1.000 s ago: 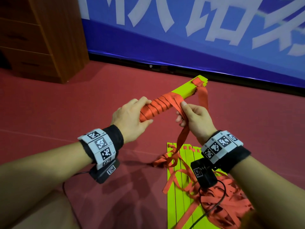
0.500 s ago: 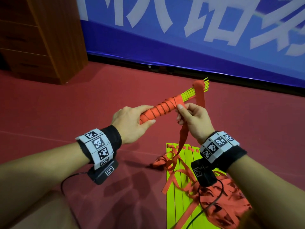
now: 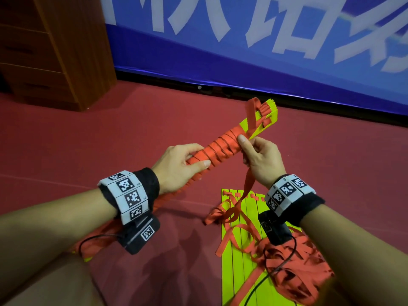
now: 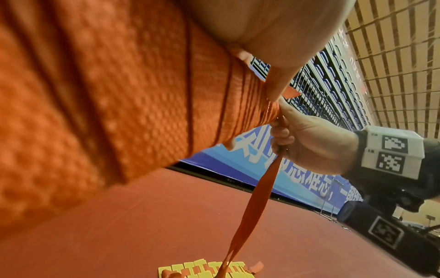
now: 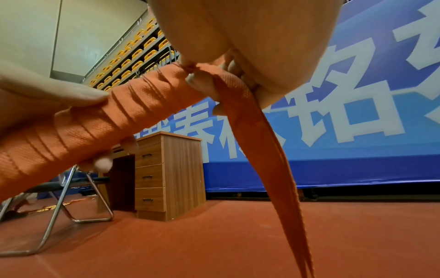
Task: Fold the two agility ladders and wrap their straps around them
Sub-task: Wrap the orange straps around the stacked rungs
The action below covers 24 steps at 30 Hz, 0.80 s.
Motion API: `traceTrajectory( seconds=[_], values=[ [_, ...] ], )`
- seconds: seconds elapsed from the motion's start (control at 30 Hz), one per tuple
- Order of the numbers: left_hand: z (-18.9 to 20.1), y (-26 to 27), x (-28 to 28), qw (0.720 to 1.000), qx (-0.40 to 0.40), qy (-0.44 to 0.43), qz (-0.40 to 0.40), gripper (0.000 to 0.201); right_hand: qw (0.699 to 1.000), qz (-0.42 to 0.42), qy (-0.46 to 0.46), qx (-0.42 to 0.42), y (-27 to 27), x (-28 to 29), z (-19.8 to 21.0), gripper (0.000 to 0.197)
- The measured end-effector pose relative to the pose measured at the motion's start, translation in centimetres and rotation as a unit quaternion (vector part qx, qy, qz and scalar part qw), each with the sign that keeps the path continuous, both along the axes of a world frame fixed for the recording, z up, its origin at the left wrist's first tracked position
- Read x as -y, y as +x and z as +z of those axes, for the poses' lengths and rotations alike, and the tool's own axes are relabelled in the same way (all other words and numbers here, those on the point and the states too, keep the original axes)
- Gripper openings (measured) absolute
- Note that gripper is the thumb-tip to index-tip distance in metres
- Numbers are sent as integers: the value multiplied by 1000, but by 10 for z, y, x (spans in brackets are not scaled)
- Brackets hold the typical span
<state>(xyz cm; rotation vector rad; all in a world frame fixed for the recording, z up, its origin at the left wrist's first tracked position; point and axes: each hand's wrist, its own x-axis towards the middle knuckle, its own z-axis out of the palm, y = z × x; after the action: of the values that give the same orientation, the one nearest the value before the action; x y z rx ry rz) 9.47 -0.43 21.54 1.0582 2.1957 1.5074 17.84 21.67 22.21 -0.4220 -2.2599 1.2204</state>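
The left hand (image 3: 178,164) grips the near end of the folded bundle of yellow-green plastic ladder rungs (image 3: 223,146), fingers curled round its orange webbing wraps. The bundle's long axis runs up and away to the right. The right hand (image 3: 260,160), nearer the bare far end, pinches the loose orange strap (image 3: 248,186) just beside the last wrap. The second yellow-green ladder (image 3: 240,250) lies flat on the red floor (image 3: 110,133) below, and its tangled straps could snag the trailing tail.

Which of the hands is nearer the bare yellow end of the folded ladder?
Right. The right hand pinches the strap beside the yellow end; the left hand grips the wrapped part farther down.
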Motion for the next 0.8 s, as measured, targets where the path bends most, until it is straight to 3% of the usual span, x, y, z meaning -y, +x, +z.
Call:
traceTrajectory(
  seconds=[0.13, 0.3, 0.57, 0.63, 0.73, 0.8],
  values=[
    [3, 2, 0, 999, 33, 21, -19, 9, 999, -1, 31, 35, 2, 2, 5, 57],
    [1, 0, 2, 996, 77, 13, -39, 19, 996, 23, -73, 38, -1, 8, 3, 52],
    [5, -1, 2, 999, 23, -44, -17, 4, 990, 42, -130, 21, -3, 21, 5, 39],
    [8, -1, 0, 997, -9, -73, -8, 27, 989, 30, -143, 19, -5, 22, 3, 40],
    [4, 0, -2, 977, -146, -154, 20, 85, 984, -1, -176, 12, -9, 22, 2, 45],
    [-4, 6, -3, 959, -214, -179, 42, 99, 981, -15, -192, 5, -10, 21, 3, 46]
  ],
)
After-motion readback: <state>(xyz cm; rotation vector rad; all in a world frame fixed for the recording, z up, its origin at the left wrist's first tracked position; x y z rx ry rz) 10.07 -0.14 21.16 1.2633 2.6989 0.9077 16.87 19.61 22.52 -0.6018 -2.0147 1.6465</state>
